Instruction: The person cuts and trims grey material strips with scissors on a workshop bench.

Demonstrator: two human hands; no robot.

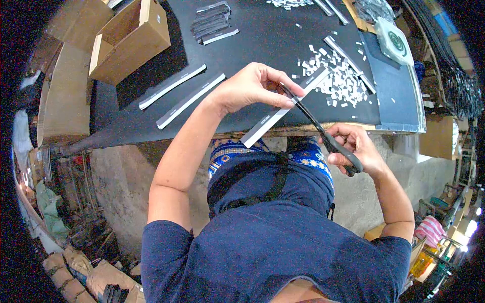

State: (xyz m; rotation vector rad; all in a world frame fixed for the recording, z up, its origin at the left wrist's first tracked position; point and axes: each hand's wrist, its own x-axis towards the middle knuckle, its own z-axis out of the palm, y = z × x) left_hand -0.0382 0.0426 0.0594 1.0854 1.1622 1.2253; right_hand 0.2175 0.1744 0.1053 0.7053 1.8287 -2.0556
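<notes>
Between its thumb and fingers, my left hand [257, 88] pinches a black-and-white printed strip [268, 121], which slants from lower left to upper right. My right hand [356, 149] holds black-handled scissors [316, 123] by the loops. The blades point up and left and cross the strip beside my left fingertips. Whether they are closed on it is too small to tell. Past the strip's upper end lies a pile of small white cut pieces [341, 83].
Two similar strips [189, 101] lie left on the black table [262, 40], with a strip stack [212, 22] behind. An open cardboard box [131, 45] stands back left. A long strip [351, 65] borders the pile. A plastic-wrapped green coil [396, 43] lies at the right.
</notes>
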